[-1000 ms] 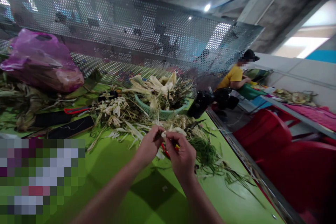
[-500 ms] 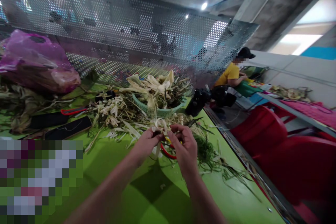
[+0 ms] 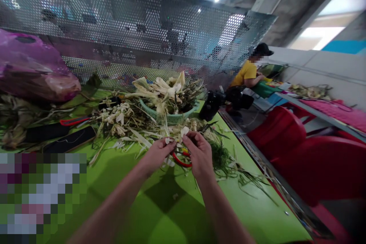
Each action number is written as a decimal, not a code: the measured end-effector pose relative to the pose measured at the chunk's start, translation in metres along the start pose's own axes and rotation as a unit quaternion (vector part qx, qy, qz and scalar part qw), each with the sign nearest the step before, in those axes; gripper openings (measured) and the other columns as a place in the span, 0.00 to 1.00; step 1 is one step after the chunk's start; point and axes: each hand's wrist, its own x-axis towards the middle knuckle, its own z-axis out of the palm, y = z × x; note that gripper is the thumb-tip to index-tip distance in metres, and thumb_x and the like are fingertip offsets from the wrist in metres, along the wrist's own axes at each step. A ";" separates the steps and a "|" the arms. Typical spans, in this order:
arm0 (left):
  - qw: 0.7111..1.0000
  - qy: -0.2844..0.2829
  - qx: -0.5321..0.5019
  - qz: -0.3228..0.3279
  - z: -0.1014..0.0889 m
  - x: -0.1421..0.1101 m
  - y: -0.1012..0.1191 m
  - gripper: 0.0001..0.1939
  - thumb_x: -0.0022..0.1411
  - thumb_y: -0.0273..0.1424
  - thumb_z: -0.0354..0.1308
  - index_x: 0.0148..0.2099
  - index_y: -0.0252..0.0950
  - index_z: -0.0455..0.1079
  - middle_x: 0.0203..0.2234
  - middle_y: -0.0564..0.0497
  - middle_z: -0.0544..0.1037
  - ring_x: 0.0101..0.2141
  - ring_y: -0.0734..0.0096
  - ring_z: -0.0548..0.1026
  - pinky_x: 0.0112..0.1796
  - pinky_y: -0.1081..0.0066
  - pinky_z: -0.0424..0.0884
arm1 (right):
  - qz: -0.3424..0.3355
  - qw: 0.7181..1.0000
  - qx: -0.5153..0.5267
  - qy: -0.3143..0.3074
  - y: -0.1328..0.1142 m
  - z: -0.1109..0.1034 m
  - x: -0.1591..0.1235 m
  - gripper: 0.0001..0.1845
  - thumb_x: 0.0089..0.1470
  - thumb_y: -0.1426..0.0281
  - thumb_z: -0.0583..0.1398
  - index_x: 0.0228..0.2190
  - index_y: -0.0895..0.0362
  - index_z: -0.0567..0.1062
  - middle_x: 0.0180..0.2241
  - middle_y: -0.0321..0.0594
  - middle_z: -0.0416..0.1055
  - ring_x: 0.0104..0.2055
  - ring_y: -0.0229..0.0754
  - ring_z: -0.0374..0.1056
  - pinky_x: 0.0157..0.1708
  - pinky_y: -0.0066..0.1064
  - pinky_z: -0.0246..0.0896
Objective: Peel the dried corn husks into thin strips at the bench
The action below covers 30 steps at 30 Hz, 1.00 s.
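My left hand [image 3: 158, 155] pinches a small pale piece of dried husk [image 3: 168, 141] between thumb and forefinger. Close beside it, my right hand [image 3: 200, 153] is closed on another whitish husk piece [image 3: 184, 132] that rises above the fingertips. Whether the two pieces are joined cannot be made out. Below and between the hands, a red and yellow scissors handle [image 3: 180, 162] lies on the green table [image 3: 126, 206]. Green fibres [image 3: 221, 152] lie right of my right hand. Behind both hands, a pale green basket [image 3: 177, 118] is heaped with dried husks [image 3: 168, 87].
Dried flower-like husk bits [image 3: 120, 120] spread left of the basket. Farther left are a red-handled tool [image 3: 74, 121], a dark phone-like slab [image 3: 70, 140] and a purple plastic bag [image 3: 31, 57]. A black camera-like device [image 3: 211, 103] stands right; red chairs [image 3: 317, 167] and a person in yellow [image 3: 246, 74] are beyond.
The looped pale strip above my fingertips is no longer visible; a rounder husk piece stands up at my right fingers. The view has shifted slightly, moving the surroundings up and left.
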 end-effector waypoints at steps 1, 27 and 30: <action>1.000 0.013 -0.007 0.001 -0.001 0.001 -0.001 0.16 0.52 0.42 0.61 0.32 0.32 0.70 0.22 0.54 0.72 0.24 0.77 0.65 0.29 0.75 0.62 | 0.007 1.000 -0.002 -0.012 -0.001 0.000 0.000 0.13 0.49 0.60 0.63 0.34 0.57 0.73 0.28 0.35 0.70 0.28 0.37 0.64 0.28 0.27 0.60; 0.998 -0.014 0.055 0.020 -0.004 0.000 0.000 0.14 0.56 0.40 0.58 0.35 0.33 0.72 0.28 0.50 0.75 0.31 0.70 0.70 0.36 0.72 0.65 | -0.028 0.995 -0.081 -0.048 0.003 -0.004 0.005 0.11 0.48 0.62 0.63 0.27 0.58 0.72 0.24 0.34 0.66 0.26 0.36 0.60 0.25 0.26 0.57; 0.995 -0.049 0.077 0.031 -0.002 -0.002 0.003 0.15 0.56 0.40 0.58 0.38 0.34 0.73 0.32 0.48 0.76 0.35 0.67 0.70 0.40 0.70 0.64 | 0.005 0.998 -0.048 -0.035 0.005 -0.005 0.006 0.13 0.47 0.61 0.64 0.26 0.58 0.69 0.22 0.33 0.64 0.24 0.35 0.60 0.24 0.26 0.56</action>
